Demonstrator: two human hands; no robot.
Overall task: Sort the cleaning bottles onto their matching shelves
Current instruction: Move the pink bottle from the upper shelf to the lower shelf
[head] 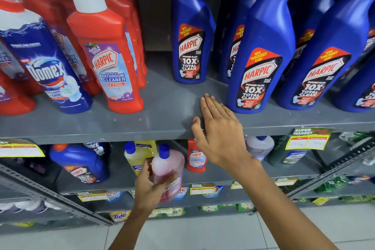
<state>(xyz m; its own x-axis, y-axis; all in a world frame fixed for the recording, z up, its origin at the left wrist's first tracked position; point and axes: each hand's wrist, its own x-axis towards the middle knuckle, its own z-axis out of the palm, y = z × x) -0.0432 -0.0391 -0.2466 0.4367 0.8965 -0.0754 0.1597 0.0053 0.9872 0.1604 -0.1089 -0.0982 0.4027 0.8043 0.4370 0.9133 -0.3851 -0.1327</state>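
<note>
left hand [151,185] grip holds pink bottle [167,170] in front of lower shelf [213,176], not placed yet. right hand [218,134] flat, open on top shelf [162,111]. strays left, e.g. domex bottle [48,71] among red harpic.

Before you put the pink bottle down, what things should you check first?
1. Left hand grips the pink bottle: ok.
2. Bottle's blue cap on: ok.
3. Right hand empty, resting flat on the upper shelf: ok.
4. Matching pink bottles on the lower shelf: cannot tell.
5. Yellow bottle behind stands clear of the hand: cannot tell.
</note>
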